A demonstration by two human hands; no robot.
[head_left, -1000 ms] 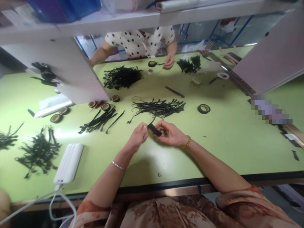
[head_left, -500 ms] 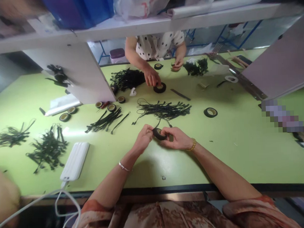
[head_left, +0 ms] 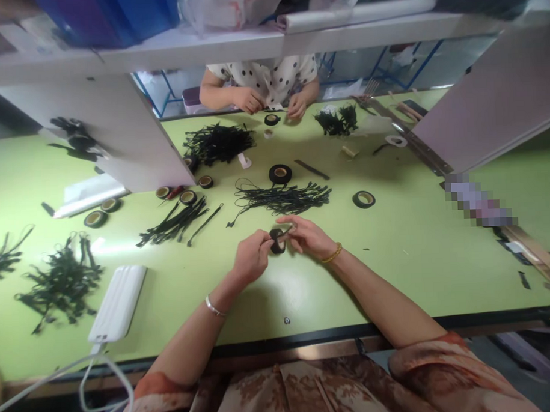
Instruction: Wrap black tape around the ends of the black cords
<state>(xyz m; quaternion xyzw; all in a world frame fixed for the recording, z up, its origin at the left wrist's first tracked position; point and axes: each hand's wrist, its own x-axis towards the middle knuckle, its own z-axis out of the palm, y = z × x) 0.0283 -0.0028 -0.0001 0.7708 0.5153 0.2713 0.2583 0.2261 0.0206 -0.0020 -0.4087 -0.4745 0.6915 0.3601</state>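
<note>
Just in front of the cable bundle, my two hands meet at a roll of black tape [head_left: 277, 244]. My left hand [head_left: 252, 256] is closed, its fingertips pinching a thin black cable [head_left: 285, 232] at the roll's left side. From the right, my right hand [head_left: 313, 238] pinches the other end of that cable, its index finger stretched out above the roll. The pinched ends are partly hidden by the fingers. Behind my hands lies a bundle of thin black cables [head_left: 286, 198] with looped ends.
Another black tape roll [head_left: 364, 199] lies to the right, and a larger one [head_left: 280, 174] beyond the bundle. A white power bank [head_left: 118, 304] with a cord is at left. Across the table a co-worker's hands [head_left: 249, 100] work below the shelf [head_left: 224, 48]. Upright panels [head_left: 114, 127] flank the opening.
My right hand has come off the tape roll, its fingers now on the cable. The co-worker's hand has left the large tape roll and drawn back. The view has shifted slightly right.
</note>
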